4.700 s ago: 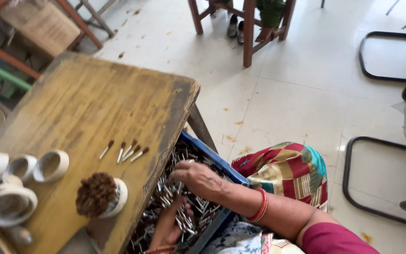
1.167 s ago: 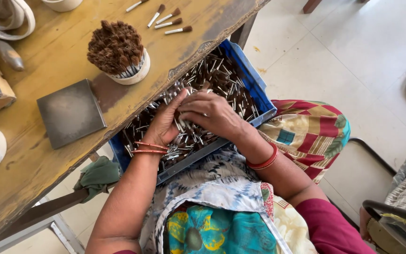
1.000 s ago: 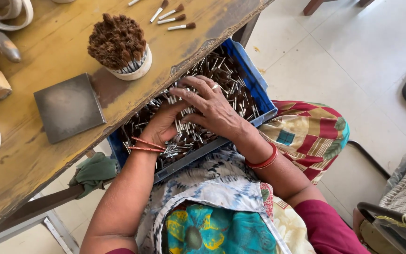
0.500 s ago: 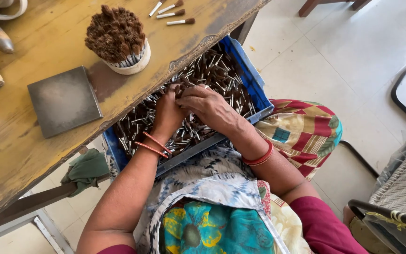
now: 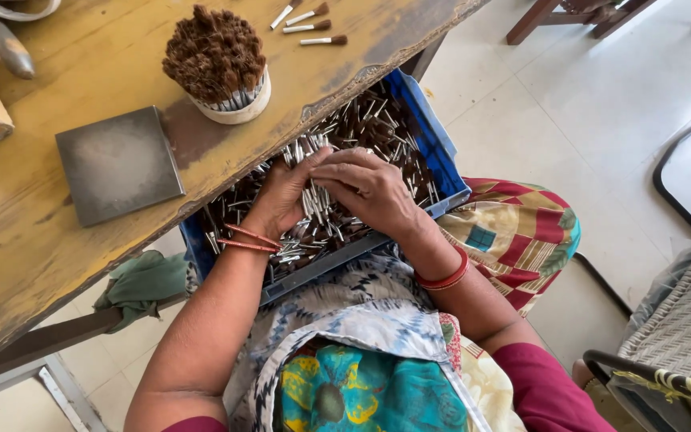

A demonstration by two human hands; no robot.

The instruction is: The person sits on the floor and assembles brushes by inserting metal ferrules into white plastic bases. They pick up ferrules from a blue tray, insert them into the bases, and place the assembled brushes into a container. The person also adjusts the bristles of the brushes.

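Observation:
A blue plastic crate (image 5: pixel 435 152) rests on my lap, half under the table edge, filled with several small brushes with silver metal ferrules and brown bristles (image 5: pixel 361 128). My left hand (image 5: pixel 283 196) is cupped around a bunch of these small brushes (image 5: pixel 313 200), palm turned right. My right hand (image 5: pixel 369 190) lies over the same bunch from the right, fingers pressing against it. Both hands sit inside the crate.
On the yellow wooden table (image 5: pixel 57 264) stand a white cup packed with upright brushes (image 5: pixel 219 68), a dark grey square plate (image 5: pixel 117 164) and three loose brushes (image 5: pixel 309 20). A green cloth (image 5: pixel 141 284) hangs below the table. Chairs (image 5: pixel 673 320) stand at the right.
The view has tilted down from the tabletop to the crate. My hands have come together and gathered brushes into a bunch between them, moving slightly toward the table edge.

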